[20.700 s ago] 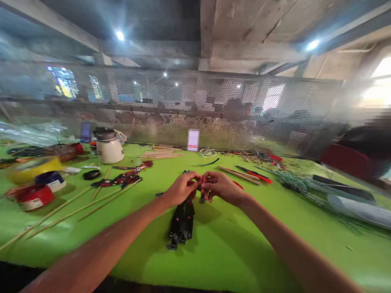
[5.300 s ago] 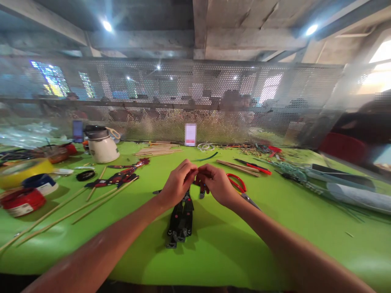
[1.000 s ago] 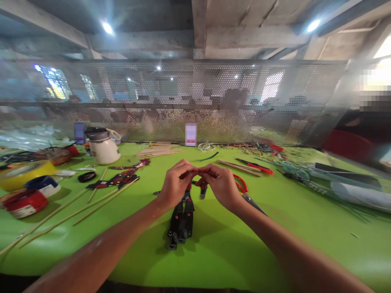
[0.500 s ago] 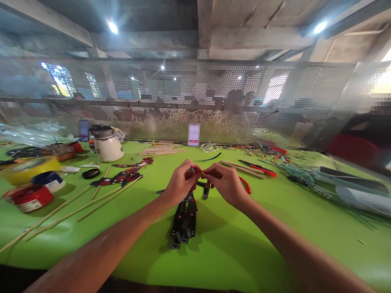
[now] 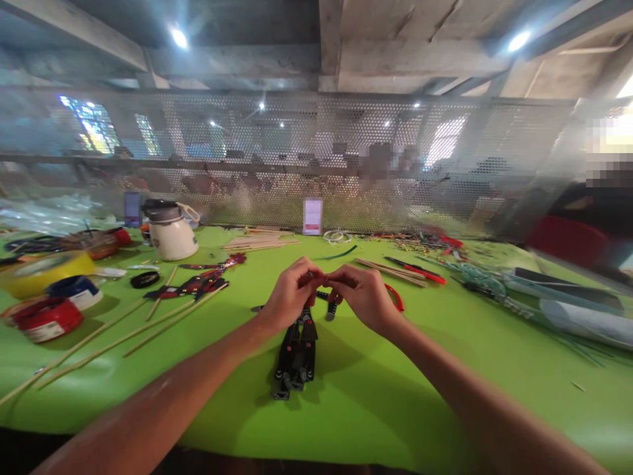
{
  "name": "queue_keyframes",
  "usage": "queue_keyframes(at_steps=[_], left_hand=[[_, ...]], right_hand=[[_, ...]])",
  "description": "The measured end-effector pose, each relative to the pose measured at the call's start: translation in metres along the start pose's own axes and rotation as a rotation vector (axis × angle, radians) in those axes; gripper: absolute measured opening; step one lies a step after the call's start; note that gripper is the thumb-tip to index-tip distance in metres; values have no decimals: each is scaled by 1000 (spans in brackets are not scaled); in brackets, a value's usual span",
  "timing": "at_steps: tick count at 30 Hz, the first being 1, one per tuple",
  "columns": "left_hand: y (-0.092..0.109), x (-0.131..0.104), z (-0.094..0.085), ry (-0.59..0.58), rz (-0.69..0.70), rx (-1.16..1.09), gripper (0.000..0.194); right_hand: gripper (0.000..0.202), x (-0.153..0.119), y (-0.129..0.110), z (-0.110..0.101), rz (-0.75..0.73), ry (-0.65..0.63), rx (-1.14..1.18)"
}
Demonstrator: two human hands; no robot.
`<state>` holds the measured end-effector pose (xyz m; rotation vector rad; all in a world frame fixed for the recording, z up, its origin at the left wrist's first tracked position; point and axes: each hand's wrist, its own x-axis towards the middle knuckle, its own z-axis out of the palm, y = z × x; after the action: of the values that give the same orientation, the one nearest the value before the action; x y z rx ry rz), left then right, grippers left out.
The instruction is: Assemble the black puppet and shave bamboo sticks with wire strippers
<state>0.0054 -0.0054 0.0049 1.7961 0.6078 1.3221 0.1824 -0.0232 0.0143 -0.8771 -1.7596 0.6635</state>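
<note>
Two hands, left (image 5: 289, 295) and right (image 5: 366, 298); fingers pinched together above one black figure (image 5: 295, 356).

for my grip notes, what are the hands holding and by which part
The left hand and right hand pinch something tiny between their fingertips, near the black figure; what it is, and by which part, cannot be told.
</note>
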Motion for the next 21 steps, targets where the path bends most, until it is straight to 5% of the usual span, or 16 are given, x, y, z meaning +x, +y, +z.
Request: queue_keyframes(at_steps=[6, 16, 21], left_hand=[[-4, 2, -3, -12, -16, 23, 21], [-12, 21, -61, -89, -146, 320, 38], [-13, 20, -65, -122, -142, 436, 39]], right_hand=[[19, 3, 2, -2, 1, -11, 9], [13, 15, 21, -24, 106, -90, 3], [13, 16, 35, -24, 114, -83, 42]])
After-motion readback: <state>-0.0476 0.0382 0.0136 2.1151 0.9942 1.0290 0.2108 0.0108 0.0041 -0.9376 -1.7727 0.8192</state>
